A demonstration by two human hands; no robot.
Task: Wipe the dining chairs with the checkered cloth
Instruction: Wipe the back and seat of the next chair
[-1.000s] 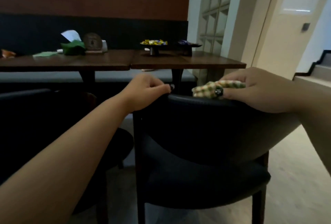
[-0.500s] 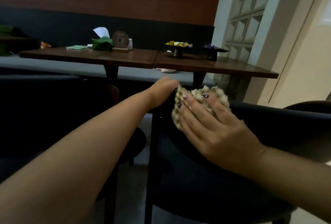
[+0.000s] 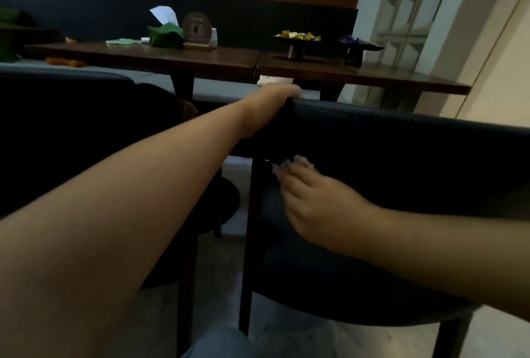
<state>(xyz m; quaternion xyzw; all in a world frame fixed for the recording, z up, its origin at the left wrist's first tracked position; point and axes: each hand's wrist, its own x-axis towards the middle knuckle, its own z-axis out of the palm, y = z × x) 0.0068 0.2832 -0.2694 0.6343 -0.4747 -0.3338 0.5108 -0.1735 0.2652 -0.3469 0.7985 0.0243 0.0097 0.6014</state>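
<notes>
Sitting on the table (image 3: 229,61), a footed dish (image 3: 296,39) holds wrapped candies (image 3: 296,34).

Head camera looking forward and down, tilted

The single wide-angle view is sitting close behind the dark padded chair back (image 3: 401,140), facing across it toward the long brown wooden table (image 3: 200,59) and the dark wall bench beyond, with the horizon leaning down to the right.
</notes>
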